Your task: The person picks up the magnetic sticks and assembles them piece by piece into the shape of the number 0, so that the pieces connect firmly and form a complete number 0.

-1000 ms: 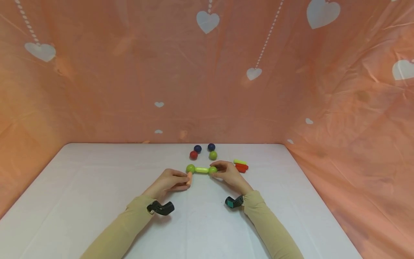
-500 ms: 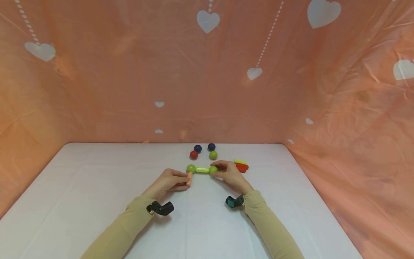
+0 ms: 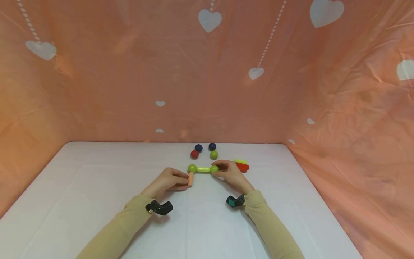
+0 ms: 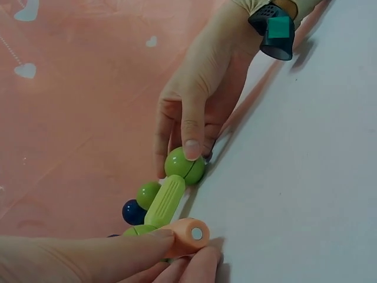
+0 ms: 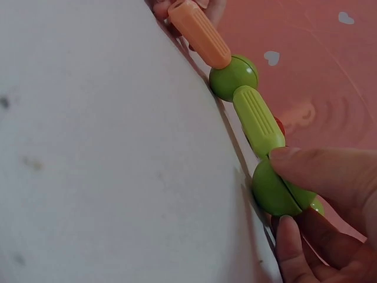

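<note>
A light green magnetic rod point(image 3: 203, 169) joins two green balls on the white table. From the left green ball point(image 3: 192, 168), an orange magnetic rod point(image 3: 191, 179) runs toward the person. My left hand point(image 3: 169, 181) pinches its near end, thumb above and fingers below. The left wrist view shows a round silver magnet in that end of the orange rod point(image 4: 191, 236). The right hand point(image 3: 230, 174) holds the right green ball point(image 3: 214, 169) between thumb and fingers. Seen from the right wrist, the thumb lies near the joint of the light green rod point(image 5: 259, 121) and the ball.
Behind the joined pieces lie a red ball point(image 3: 194, 154), two dark blue balls point(image 3: 198, 148) and a loose green ball point(image 3: 214, 155). Red rods point(image 3: 242, 167) and a light green rod point(image 3: 240, 161) lie right of the right hand. An orange cloth with hearts surrounds the table.
The left fingers have drawn back slightly left, and more of the orange rod shows. The right hand keeps its hold on the green ball. The whole view has shifted slightly.
</note>
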{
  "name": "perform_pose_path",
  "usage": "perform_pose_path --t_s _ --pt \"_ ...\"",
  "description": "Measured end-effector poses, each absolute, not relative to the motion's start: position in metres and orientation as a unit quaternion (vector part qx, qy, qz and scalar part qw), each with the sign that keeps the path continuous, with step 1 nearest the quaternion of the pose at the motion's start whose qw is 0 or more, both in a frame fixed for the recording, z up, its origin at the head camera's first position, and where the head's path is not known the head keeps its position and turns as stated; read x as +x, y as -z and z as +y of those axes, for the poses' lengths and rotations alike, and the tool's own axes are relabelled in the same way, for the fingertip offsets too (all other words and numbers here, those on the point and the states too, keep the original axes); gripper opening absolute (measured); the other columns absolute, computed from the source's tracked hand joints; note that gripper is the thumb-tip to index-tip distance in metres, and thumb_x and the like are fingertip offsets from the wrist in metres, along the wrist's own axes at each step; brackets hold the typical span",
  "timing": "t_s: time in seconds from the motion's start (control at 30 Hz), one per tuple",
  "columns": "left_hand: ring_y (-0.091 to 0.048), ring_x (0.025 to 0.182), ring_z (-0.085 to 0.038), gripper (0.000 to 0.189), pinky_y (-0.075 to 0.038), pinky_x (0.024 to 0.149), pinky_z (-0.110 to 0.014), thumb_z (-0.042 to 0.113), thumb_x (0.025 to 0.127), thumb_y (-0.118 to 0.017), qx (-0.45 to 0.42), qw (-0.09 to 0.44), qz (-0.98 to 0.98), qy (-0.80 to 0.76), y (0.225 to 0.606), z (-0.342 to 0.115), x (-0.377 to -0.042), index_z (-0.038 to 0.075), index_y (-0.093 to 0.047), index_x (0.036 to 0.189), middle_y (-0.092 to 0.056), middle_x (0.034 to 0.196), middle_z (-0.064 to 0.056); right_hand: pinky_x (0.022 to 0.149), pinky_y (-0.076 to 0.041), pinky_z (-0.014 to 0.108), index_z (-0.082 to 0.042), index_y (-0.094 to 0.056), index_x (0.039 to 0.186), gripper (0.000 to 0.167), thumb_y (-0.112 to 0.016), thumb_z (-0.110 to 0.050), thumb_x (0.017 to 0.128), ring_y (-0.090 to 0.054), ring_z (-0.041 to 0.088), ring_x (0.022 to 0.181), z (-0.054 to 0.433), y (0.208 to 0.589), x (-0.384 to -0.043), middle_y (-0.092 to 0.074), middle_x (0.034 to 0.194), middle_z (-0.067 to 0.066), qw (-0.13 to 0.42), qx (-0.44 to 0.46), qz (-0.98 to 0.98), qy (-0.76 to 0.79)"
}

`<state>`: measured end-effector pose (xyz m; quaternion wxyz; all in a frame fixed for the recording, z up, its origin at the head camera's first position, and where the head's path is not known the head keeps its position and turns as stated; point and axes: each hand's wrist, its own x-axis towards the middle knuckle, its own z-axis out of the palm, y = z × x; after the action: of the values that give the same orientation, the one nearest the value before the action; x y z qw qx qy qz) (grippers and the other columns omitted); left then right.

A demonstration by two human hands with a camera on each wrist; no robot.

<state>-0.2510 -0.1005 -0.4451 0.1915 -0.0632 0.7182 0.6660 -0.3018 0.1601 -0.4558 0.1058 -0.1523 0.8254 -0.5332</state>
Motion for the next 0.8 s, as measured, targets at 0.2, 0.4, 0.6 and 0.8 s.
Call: perform_pose_path --t_s 0.2,0.4,0.6,0.8 --pt "-0.068 0.082 -0.021 0.028 -0.057 0.074 -0.033 -0.002 0.085 -0.067 -0.053 0.180 0.718 -0.670 0.445 -0.099 -0.249 -0.010 -0.063 0.112 -0.064 0.104 -0.018 0.086 -0.051 0.030 -0.008 -0.066 0.118 0.037 -0.075 -0.009 0.083 -0.060 0.021 0.097 0.161 0.455 -0.301 -0.063 0.114 0.005 0.106 -0.150 0.824 0.536" --pt "-0.068 0.081 -0.020 0.028 -0.057 0.075 -0.032 -0.001 0.085 -0.068 -0.052 0.179 0.714 -0.675 0.447 -0.097 -0.249 -0.009 -0.063 0.111 -0.065 0.101 -0.017 0.086 -0.051 0.031 -0.007 -0.065 0.118 0.037 -0.075 -0.008 0.083 -0.060 0.021 0.096 0.161 0.453 -0.300 -0.063 0.114 0.005 0.102 -0.150 0.825 0.535" --pt "-0.068 0.079 -0.019 0.029 -0.057 0.074 -0.032 0.003 0.085 -0.070 -0.046 0.173 0.717 -0.673 0.445 -0.098 -0.250 -0.008 -0.064 0.111 -0.066 0.099 -0.016 0.087 -0.051 0.032 -0.006 -0.065 0.119 0.037 -0.074 -0.007 0.083 -0.060 0.021 0.097 0.161 0.449 -0.299 -0.063 0.114 0.005 0.102 -0.159 0.829 0.527" --pt "-0.067 0.080 -0.023 0.032 -0.056 0.075 -0.033 0.011 0.086 -0.071 -0.006 0.148 0.759 -0.634 0.433 -0.117 -0.263 -0.007 -0.063 0.111 -0.066 0.099 -0.017 0.090 -0.050 0.034 -0.004 -0.063 0.121 0.038 -0.073 -0.007 0.085 -0.058 0.025 0.099 0.161 0.450 -0.296 -0.061 0.119 0.009 0.113 -0.159 0.823 0.533"
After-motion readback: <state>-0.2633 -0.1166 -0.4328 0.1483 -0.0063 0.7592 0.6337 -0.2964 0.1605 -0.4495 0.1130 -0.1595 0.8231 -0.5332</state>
